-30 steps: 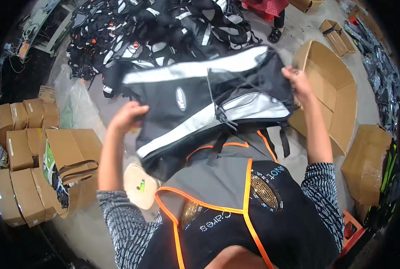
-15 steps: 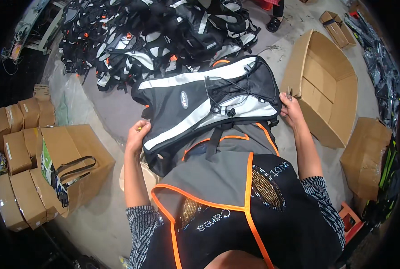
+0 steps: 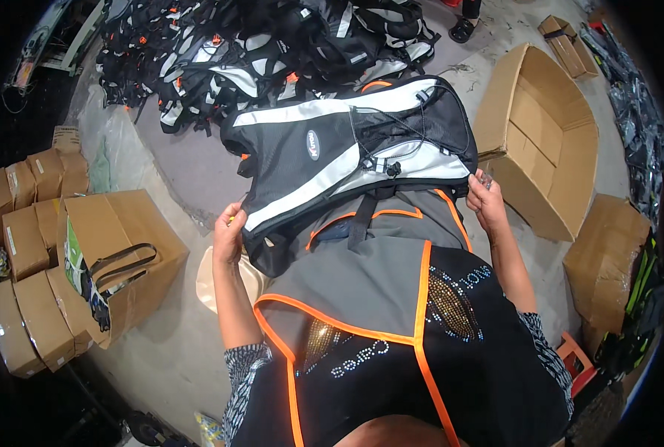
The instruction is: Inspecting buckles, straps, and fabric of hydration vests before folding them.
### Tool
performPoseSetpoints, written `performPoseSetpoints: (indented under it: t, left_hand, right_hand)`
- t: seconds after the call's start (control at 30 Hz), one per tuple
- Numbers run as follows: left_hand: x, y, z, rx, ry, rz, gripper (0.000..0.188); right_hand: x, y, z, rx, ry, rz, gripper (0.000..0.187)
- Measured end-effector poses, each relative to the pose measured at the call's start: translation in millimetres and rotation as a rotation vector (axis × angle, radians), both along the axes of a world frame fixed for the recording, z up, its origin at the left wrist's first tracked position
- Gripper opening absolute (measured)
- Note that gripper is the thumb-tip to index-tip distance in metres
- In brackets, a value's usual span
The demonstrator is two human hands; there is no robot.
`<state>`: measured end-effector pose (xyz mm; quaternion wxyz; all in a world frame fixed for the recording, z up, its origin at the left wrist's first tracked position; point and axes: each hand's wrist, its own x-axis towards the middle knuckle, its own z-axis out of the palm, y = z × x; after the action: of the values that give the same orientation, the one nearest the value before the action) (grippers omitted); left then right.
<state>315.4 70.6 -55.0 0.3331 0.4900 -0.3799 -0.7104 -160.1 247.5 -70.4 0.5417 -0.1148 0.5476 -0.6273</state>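
Fingers [image 3: 481,194] at 2 corners hold 1 black-and-white backpack [image 3: 347,149].

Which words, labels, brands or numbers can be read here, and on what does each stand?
I won't copy wording, only place it:
Backpack, oval badge: one word, legible.
Black top: rhinestone lettering, partly legible.
Rear carton: print too small to read.
White carton label: too small.
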Motion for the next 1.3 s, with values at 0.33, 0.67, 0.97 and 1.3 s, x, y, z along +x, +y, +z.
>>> performPoseSetpoints:
  t: [0.33, 0.67, 0.97, 1.3]
  left_hand:
    - [-6, 12, 2, -0.053, -0.005, 0.033, 0.023]
    - [-15, 0, 28, 0.034, -0.214, -0.094, 0.036]
    - [-21, -14, 41, 0.118, -0.237, -0.147, 0.037]
    - [-18, -36, 31, 0.127, -0.197, -0.163, 0.037]
  right_hand:
    - [3, 8, -12, 0.087, 0.082, 0.059, 0.010]
    - [0, 13, -2, 0.077, -0.025, 0.022, 0.012]
    - [-13, 11, -5, 0.000, -0.122, 0.123, 0.009]
    - [-46, -32, -17, 0.112, 0.071, -0.088, 0.016]
